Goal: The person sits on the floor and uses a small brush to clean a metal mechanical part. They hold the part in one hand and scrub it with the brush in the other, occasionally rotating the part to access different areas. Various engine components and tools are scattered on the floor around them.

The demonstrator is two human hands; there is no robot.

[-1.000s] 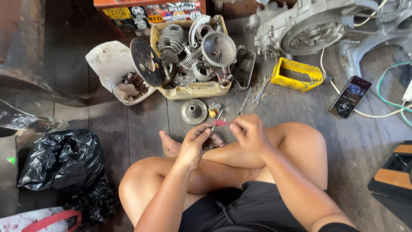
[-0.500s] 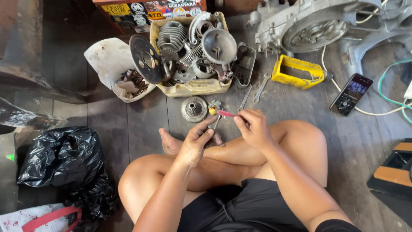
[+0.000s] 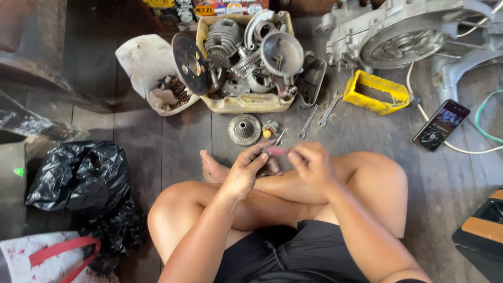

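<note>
Screwdriver (image 3: pixel 276 150), pink handle, sits between our two hands over the crossed legs, close to the body where we can see the tip.

Head view: left hand (image 3: pixel 245 170) has its grip pinching the handle near the shank, thumb and fingers pressed together on it. Right hand (image 3: pixel 310 165) is curled at the other end, fingers bunched; whether it pinches the tool or some small part we cannot tell.

Round metal disc (image 3: pixel 244 129) and small bits lie on the floor just ahead of the foot, within easy reach. Yellow tub (image 3: pixel 243 102) packed with engine parts sits beyond, two wrenches (image 3: pixel 318 116) beside it. Yellow tray (image 3: pixel 375 92) and phone (image 3: pixel 441 124) lie to the right, well apart from the hands. Black bag (image 3: pixel 81 175) is off to the left.
</note>
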